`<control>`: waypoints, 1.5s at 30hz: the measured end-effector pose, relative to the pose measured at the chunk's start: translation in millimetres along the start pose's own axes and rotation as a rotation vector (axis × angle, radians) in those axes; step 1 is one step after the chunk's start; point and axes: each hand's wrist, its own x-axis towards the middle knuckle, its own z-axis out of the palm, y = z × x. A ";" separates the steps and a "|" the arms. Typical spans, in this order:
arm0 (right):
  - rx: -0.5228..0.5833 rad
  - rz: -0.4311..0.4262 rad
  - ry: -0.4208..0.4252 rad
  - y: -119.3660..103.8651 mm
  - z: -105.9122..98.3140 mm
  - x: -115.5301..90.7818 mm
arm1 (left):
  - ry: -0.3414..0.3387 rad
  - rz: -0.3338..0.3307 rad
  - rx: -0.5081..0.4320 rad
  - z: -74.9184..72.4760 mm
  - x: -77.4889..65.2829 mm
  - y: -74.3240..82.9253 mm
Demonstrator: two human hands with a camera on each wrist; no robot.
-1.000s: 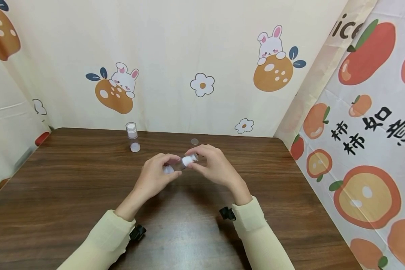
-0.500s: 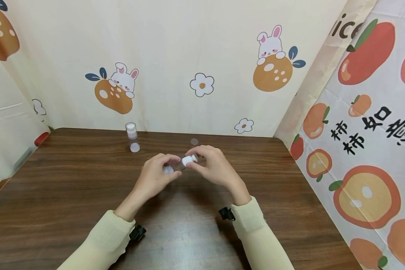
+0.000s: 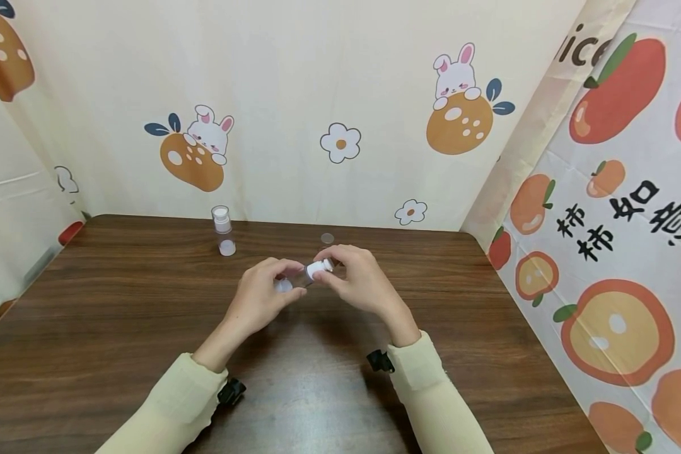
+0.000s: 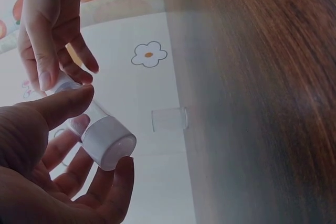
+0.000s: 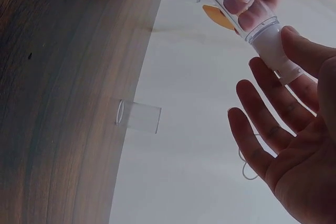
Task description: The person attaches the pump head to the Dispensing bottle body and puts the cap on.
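Note:
Tilted between my hands, a small clear pump bottle [image 4: 107,140] with a white base and a white pump top [image 5: 273,51] is held above the table. My left hand [image 3: 263,293] grips its clear body and base end, thumb on one side and fingers curled round the other. At the opposite end my right hand [image 3: 354,274] pinches the white pump top between thumb and forefinger; its other fingers extend loosely in the right wrist view. A clear cylindrical cap [image 5: 142,116] stands on the table just beyond my hands, partly hidden behind the right one in the head view.
A second clear bottle [image 3: 224,233] with a white top and base stands upright near the back left of the brown wooden table [image 3: 119,302]. Behind the table hangs a printed curtain [image 3: 284,126], with another patterned sheet [image 3: 613,252] along the right side.
My right hand shifts very slightly at the pump top, and its forearm edges left. The left hand and the bottle stay nearly in place.

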 end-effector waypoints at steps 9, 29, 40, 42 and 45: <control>0.020 0.021 0.018 -1.4 2.4 0.1 | 0.007 0.017 0.012 -0.5 -0.4 0.6; -0.017 0.044 -0.038 -0.7 -3.9 -0.2 | 0.003 -0.029 0.001 3.3 -0.6 0.5; 0.060 0.059 -0.016 12.6 -21.3 -0.7 | 0.017 -0.049 -0.050 0.0 1.4 -1.9; 0.041 0.063 -0.005 15.8 -24.3 1.2 | 0.021 -0.054 -0.055 -0.4 1.3 -1.5; 0.001 0.069 0.002 19.0 -28.7 6.1 | 0.030 -0.060 -0.057 -1.7 1.1 -1.6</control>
